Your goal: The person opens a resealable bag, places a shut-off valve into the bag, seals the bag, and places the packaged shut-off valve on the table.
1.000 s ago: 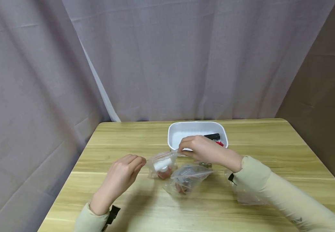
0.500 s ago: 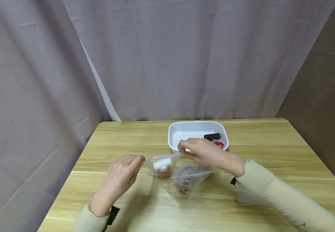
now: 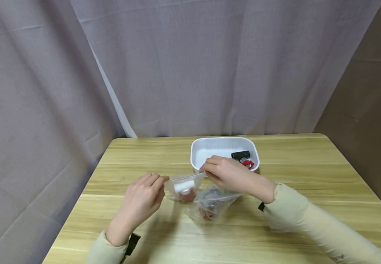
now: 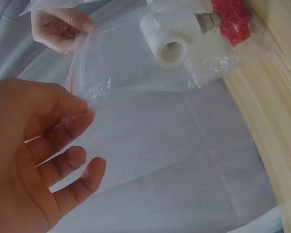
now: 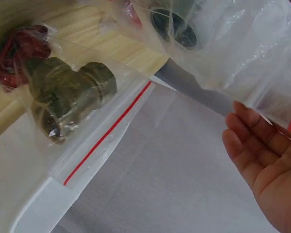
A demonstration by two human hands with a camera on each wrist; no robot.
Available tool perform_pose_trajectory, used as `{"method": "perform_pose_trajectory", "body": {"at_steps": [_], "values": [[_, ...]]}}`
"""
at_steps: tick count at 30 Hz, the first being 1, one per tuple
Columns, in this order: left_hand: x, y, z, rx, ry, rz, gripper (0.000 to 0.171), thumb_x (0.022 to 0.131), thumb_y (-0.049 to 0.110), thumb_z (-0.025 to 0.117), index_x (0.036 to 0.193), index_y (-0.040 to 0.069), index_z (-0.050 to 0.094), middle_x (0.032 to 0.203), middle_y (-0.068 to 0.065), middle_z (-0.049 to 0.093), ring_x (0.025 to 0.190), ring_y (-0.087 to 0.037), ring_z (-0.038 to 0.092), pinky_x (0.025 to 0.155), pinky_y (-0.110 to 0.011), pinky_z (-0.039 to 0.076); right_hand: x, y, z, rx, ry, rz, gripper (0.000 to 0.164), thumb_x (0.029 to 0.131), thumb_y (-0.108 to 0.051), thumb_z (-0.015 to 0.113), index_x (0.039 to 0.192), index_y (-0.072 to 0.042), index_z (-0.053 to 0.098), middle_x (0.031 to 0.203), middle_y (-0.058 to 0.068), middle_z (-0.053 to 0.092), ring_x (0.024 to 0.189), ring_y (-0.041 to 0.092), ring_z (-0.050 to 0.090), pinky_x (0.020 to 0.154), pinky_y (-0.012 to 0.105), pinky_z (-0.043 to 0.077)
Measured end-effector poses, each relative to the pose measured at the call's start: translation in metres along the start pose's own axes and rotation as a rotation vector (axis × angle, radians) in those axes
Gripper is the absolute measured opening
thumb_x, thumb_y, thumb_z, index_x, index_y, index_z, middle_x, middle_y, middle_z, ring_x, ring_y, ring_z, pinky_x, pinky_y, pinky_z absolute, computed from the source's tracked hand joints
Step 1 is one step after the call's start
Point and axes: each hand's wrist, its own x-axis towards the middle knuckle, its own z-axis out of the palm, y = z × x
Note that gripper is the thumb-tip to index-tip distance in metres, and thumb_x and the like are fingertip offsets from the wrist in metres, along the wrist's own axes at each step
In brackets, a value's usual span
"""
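In the head view, my left hand (image 3: 144, 198) and right hand (image 3: 230, 175) pinch opposite upper corners of a clear zip bag (image 3: 197, 178). The left wrist view shows the bag's red zip line (image 4: 72, 80) between the hands and, inside, a white plastic pipe valve (image 4: 167, 41) with a metal stem and red handwheel (image 4: 231, 22). Thumb and forefinger of my left hand grip one corner; its other fingers are loosely bent. Just in front lies another zip bag (image 3: 213, 205) holding a grey valve.
A white tray (image 3: 207, 139) stands at the back with a black valve (image 3: 241, 155) with a red handle (image 3: 248, 164). The right wrist view shows a bagged brass-coloured valve (image 5: 68, 90) with a red handle. A clear bag (image 3: 281, 228) lies partly under the right sleeve.
Both hands keep hold of the bag's corners, shifting only slightly. The right hand has dropped a little, uncovering the red handle in the tray and hiding the brass-coloured piece behind it.
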Motion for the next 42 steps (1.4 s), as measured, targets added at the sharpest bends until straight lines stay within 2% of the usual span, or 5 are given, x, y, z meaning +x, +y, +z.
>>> {"method": "perform_pose_trajectory", "body": {"at_steps": [5,15,29,36,42], "values": [[0.0014,0.0010,0.0033,-0.007,0.017,-0.011,0.007,0.086,0.007,0.074,0.091,0.010,0.071,0.083,0.002,0.066,0.074,-0.017,0.061,0.062,-0.033,0.052,0.0016,-0.0005,0.0019,-0.032,-0.001,0.012,0.010,0.087,-0.009,0.078,0.096,-0.013,0.074,0.086,-0.005,0.065,0.079,0.010,0.062,0.070,0.028,0.054],[-0.0004,0.0003,0.0039,0.006,0.030,-0.001,0.009,0.084,0.005,0.077,0.085,0.009,0.070,0.075,0.003,0.059,0.066,-0.016,0.055,0.056,-0.031,0.048,0.0006,-0.0033,0.0013,-0.026,0.003,0.054,0.002,0.089,-0.015,0.077,0.090,-0.014,0.075,0.084,-0.007,0.066,0.076,0.008,0.063,0.067,0.029,0.054],[-0.0001,-0.0006,0.0043,0.044,0.017,0.057,0.010,0.086,0.003,0.070,0.081,0.010,0.065,0.074,0.003,0.056,0.065,-0.016,0.054,0.053,-0.029,0.042,0.0021,-0.0058,-0.0002,-0.048,0.009,-0.028,0.008,0.085,-0.008,0.076,0.086,-0.015,0.071,0.080,-0.006,0.063,0.075,0.012,0.061,0.070,0.032,0.053],[0.0010,-0.0009,0.0032,0.067,-0.026,0.037,0.010,0.091,0.009,0.064,0.081,0.012,0.061,0.073,0.003,0.053,0.063,-0.018,0.051,0.052,-0.030,0.040,0.0016,-0.0051,0.0032,-0.071,0.035,-0.054,0.006,0.086,-0.015,0.078,0.089,-0.015,0.074,0.081,-0.007,0.064,0.074,0.011,0.061,0.069,0.032,0.053],[0.0057,-0.0007,0.0049,0.086,-0.033,0.059,0.006,0.089,0.012,0.063,0.084,0.014,0.061,0.073,0.003,0.054,0.065,-0.019,0.053,0.052,-0.030,0.039,0.0053,-0.0063,0.0064,-0.054,0.036,-0.046,0.006,0.088,-0.019,0.078,0.092,-0.016,0.073,0.084,-0.008,0.065,0.076,0.009,0.061,0.071,0.031,0.054]]}}
